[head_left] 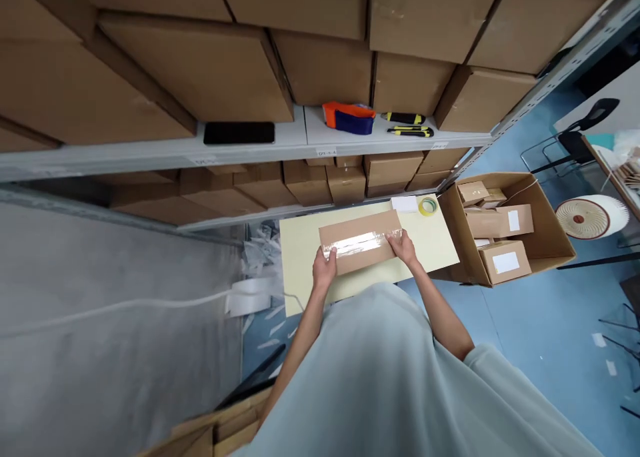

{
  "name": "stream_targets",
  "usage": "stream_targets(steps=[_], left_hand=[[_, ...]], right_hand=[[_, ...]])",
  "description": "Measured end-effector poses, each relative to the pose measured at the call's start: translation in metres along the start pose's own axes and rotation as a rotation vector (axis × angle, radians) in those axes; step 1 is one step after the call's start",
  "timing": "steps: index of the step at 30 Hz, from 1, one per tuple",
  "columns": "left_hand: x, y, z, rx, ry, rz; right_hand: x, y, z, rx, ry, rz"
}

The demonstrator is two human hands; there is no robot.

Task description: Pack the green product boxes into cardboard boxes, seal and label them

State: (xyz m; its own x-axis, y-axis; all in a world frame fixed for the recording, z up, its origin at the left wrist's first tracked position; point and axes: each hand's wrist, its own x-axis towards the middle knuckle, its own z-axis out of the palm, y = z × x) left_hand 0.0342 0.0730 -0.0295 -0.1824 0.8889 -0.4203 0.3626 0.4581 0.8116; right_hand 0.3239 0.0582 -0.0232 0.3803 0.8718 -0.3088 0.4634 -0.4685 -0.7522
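A flat brown cardboard box [350,232] with a shiny strip of clear tape along its middle is held over the pale yellow tabletop [300,290]. Gripping its left end is my left hand [325,268], thumb on top near the tape's end. My right hand [403,247] grips the right end, its thumb at the other end of the tape. The fingers under the box are hidden. Just beyond the right hand, a roll of tape [428,206] lies beside a stack of white labels [404,204].
Shelves ahead hold many cardboard boxes [200,64]. On the shelf edge lie a black phone [239,132], an orange and blue item [349,118] and utility knives [410,131]. An open carton [550,244] with small boxes stands right, near a white fan [590,217].
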Motion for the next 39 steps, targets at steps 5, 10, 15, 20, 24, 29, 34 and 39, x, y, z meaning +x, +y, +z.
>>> stream_targets(steps=[5, 10, 15, 20, 24, 29, 34, 39], left_hand=[[-0.017, 0.014, -0.014, -0.045, 0.007, 0.035], [-0.031, 0.059, -0.002, -0.015, -0.169, 0.177], [-0.045, 0.109, 0.05, 0.004, -0.386, 0.31], [-0.075, 0.148, 0.115, 0.041, -0.47, 0.483], [-0.102, 0.178, 0.172, 0.09, -0.475, 0.566], [-0.124, 0.217, 0.274, 0.15, -0.506, 0.596], [-0.136, 0.255, 0.384, 0.163, -0.562, 0.594], [-0.143, 0.302, 0.474, 0.179, -0.566, 0.666]], right_hand=[[-0.048, 0.017, -0.01, 0.21, 0.135, 0.037], [-0.113, 0.023, -0.049, 0.336, 0.344, 0.054], [-0.164, 0.021, -0.111, 0.383, 0.583, 0.084], [-0.18, 0.04, -0.176, 0.42, 0.75, 0.094], [-0.159, 0.08, -0.232, 0.353, 0.853, 0.137], [-0.113, 0.144, -0.317, 0.312, 0.892, 0.149], [-0.074, 0.201, -0.419, 0.249, 0.84, 0.094], [-0.011, 0.232, -0.523, 0.21, 0.853, -0.006]])
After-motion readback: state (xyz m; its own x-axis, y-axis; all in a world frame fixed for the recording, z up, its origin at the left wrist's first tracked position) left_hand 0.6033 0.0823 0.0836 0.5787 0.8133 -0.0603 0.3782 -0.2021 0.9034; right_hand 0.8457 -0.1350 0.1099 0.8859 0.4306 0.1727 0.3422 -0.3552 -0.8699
